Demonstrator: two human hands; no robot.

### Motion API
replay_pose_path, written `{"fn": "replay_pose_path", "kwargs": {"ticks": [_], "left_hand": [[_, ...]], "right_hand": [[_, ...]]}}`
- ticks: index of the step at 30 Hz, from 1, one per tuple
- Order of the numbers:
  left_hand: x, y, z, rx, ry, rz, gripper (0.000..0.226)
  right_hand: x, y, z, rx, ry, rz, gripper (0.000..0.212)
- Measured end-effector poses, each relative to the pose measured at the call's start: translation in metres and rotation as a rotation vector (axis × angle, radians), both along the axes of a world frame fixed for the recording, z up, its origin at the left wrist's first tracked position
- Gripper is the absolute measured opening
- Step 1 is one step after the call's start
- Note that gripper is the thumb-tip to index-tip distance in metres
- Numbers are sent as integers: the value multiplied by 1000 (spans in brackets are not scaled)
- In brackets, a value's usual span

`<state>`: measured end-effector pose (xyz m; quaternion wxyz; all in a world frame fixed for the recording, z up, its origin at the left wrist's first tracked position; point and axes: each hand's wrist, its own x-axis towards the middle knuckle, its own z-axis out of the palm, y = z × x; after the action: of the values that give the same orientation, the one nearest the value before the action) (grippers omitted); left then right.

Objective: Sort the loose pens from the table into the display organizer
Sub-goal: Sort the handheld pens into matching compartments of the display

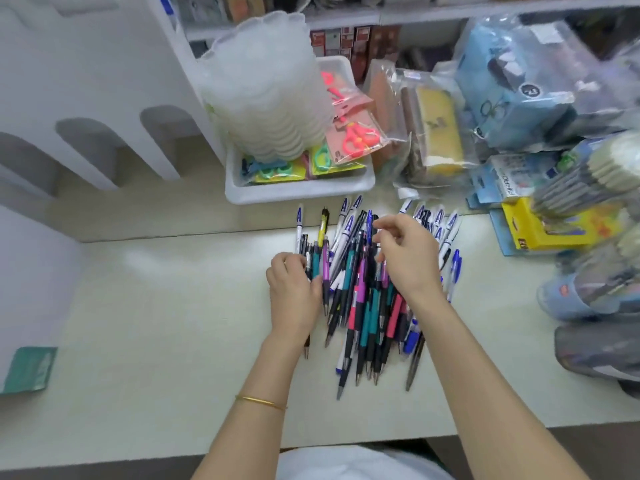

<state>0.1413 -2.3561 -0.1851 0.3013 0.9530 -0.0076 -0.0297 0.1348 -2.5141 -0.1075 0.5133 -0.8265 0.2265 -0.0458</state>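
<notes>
My hands work a heap of loose pens (363, 292) lying in the middle of the surface (156, 323), toward its far edge. Sorting seems to have barely begun.

My left hand (294, 289) curls round a small bunch at the heap's left side, thumb and fingers closed on the barrels, and one tip pokes out below my palm. My right hand (408, 258) hovers over the far part of the heap with its fingers bent. I cannot tell whether they have hold of a pen or only brush the tops.

The white organizer (86, 98), with its row of arched openings, stands at the far left corner, well apart from the heap. No pen shows in any opening I can see, though the openings are dim and partly cut off by the frame.

Dozens of pens in teal, pink, purple, black and white-and-blue lie crossed over one another, so nearly the whole job looks to be ahead. They have to be gathered by kind, carried left and slotted in.

A white tray (301, 192) of scissors sits just beyond the heap, and bagged stock (519, 98) crowds the right side.
</notes>
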Motion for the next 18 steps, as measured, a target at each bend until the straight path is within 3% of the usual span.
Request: {"fn": "replay_pose_path", "kwargs": {"ticks": [5,11,18], "left_hand": [[23,-1,3,-8,25,17,38],[35,-27,2,210,68,-51,76],[42,-27,-6,244,46,-104,72]], "right_hand": [[4,-5,-5,30,7,-18,22],[9,-9,-8,51,2,-57,23],[10,-10,-10,71,2,-82,22]]}}
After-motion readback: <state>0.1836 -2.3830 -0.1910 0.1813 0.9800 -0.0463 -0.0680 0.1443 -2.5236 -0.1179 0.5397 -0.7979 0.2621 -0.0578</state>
